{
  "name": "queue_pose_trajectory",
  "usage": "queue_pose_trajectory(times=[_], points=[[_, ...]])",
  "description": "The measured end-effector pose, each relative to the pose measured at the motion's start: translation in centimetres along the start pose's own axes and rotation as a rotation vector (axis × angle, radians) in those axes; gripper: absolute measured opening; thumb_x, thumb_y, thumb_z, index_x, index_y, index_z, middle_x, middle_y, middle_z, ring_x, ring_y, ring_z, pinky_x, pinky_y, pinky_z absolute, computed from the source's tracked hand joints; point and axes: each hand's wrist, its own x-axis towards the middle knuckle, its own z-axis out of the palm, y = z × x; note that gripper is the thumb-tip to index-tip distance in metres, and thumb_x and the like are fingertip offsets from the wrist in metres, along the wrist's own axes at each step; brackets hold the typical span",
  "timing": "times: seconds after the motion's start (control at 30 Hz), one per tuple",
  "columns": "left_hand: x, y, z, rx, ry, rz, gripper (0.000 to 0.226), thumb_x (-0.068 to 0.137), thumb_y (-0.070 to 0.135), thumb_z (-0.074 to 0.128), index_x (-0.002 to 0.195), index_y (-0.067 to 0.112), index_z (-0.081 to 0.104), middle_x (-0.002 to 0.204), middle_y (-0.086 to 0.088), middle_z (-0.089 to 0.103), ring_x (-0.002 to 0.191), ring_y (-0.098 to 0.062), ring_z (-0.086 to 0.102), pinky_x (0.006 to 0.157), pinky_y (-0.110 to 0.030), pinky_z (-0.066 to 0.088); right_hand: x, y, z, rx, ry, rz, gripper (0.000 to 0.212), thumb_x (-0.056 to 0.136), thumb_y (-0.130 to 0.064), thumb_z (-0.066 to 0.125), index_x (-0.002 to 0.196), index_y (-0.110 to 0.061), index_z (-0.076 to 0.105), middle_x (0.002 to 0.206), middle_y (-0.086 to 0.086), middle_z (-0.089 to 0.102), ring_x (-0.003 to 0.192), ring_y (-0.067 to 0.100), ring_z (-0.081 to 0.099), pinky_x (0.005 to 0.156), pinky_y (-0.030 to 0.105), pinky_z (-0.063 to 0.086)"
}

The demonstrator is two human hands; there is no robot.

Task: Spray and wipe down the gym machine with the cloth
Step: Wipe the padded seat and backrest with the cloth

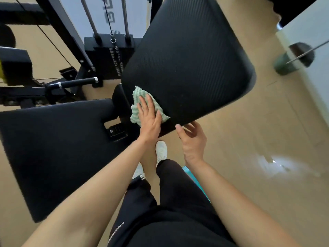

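Note:
A black ribbed back pad (192,56) of the gym machine tilts up ahead of me. My left hand (148,117) lies flat on a green-and-white striped cloth (140,97), pressing it against the pad's lower left corner. My right hand (191,139) grips the pad's bottom edge, fingers curled under it, thumb up. The black seat pad (53,148) lies to the left below. No spray bottle shows in view.
The weight stack (108,54) with guide rods and cable stands behind the pad. A black handle bar (74,84) juts out at left. My legs and white shoes (161,151) stand on the beige floor (258,175). A dark green bottle (284,65) sits at right behind glass.

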Motion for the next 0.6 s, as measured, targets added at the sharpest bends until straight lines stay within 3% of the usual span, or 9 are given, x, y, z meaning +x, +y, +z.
queue_pose_trajectory(times=[0.07, 0.17, 0.3, 0.37, 0.47, 0.53, 0.6], points=[[-1.0, 1.2, 0.1, 0.047, -0.061, 0.068, 0.077, 0.102, 0.054, 0.026, 0.16, 0.03, -0.02, 0.169, -0.005, -0.032, 0.151, -0.022, -0.037, 0.126, -0.053, -0.018, -0.2, -0.4, -0.1, 0.019, 0.027, -0.028, 0.044, 0.085, -0.018, 0.084, 0.125, -0.014, 0.067, 0.11, -0.001, 0.077, 0.1, 0.01, 0.074, 0.095, 0.037, 0.06], [-3.8, 3.2, 1.1, 0.217, -0.142, 0.335, 0.076, 0.107, 0.057, 0.027, 0.16, 0.032, -0.022, 0.167, -0.002, -0.035, 0.155, -0.033, -0.032, 0.127, -0.054, -0.016, -0.2, -1.2, -0.8, 0.089, 0.036, -0.063, 0.05, 0.089, -0.02, 0.08, 0.135, -0.012, 0.062, 0.117, 0.006, 0.075, 0.105, 0.016, 0.074, 0.094, 0.044, 0.061], [-2.4, 5.4, 1.1, 0.341, -0.111, 0.523, 0.071, 0.107, 0.06, 0.016, 0.161, 0.033, -0.021, 0.165, 0.003, -0.038, 0.156, -0.037, -0.026, 0.127, -0.054, -0.014, 0.1, -2.5, -2.0, 0.152, 0.025, -0.108, 0.058, 0.092, -0.029, 0.073, 0.146, -0.02, 0.053, 0.127, 0.006, 0.07, 0.111, 0.018, 0.072, 0.094, 0.044, 0.06], [-0.3, 4.7, 0.3, 0.305, -0.07, 0.426, 0.072, 0.108, 0.058, 0.018, 0.162, 0.03, -0.018, 0.166, 0.001, -0.036, 0.156, -0.036, -0.027, 0.128, -0.054, -0.014, 0.4, -3.2, -2.4, 0.133, 0.026, -0.119, 0.062, 0.089, -0.035, 0.073, 0.147, -0.027, 0.051, 0.128, 0.001, 0.069, 0.109, 0.013, 0.071, 0.094, 0.042, 0.06], [1.6, 2.5, -1.0, 0.134, -0.057, 0.026, 0.082, 0.098, 0.059, 0.01, 0.163, 0.018, -0.019, 0.167, -0.01, -0.035, 0.154, -0.035, -0.033, 0.126, -0.056, -0.016, 0.3, -3.5, -2.5, 0.082, -0.006, -0.131, 0.055, 0.096, -0.031, 0.072, 0.146, -0.033, 0.049, 0.129, -0.005, 0.067, 0.111, 0.006, 0.069, 0.098, 0.043, 0.059], [1.3, 1.7, -1.3, 0.144, -0.09, -0.035, 0.086, 0.094, 0.056, 0.006, 0.162, 0.011, -0.022, 0.166, -0.015, -0.035, 0.153, -0.036, -0.034, 0.125, -0.058, -0.015, 0.2, -3.4, -2.6, 0.075, -0.015, -0.131, 0.054, 0.097, -0.032, 0.07, 0.146, -0.036, 0.049, 0.129, -0.007, 0.067, 0.113, 0.005, 0.068, 0.099, 0.045, 0.059], [0.2, 2.9, -0.8, 0.169, -0.126, 0.022, 0.083, 0.097, 0.053, 0.01, 0.161, 0.014, -0.024, 0.166, -0.014, -0.037, 0.153, -0.035, -0.035, 0.126, -0.059, -0.015, 0.3, -3.4, -2.8, 0.062, -0.028, -0.144, 0.054, 0.096, -0.036, 0.071, 0.145, -0.038, 0.049, 0.129, -0.008, 0.067, 0.115, 0.007, 0.067, 0.099, 0.047, 0.058]])
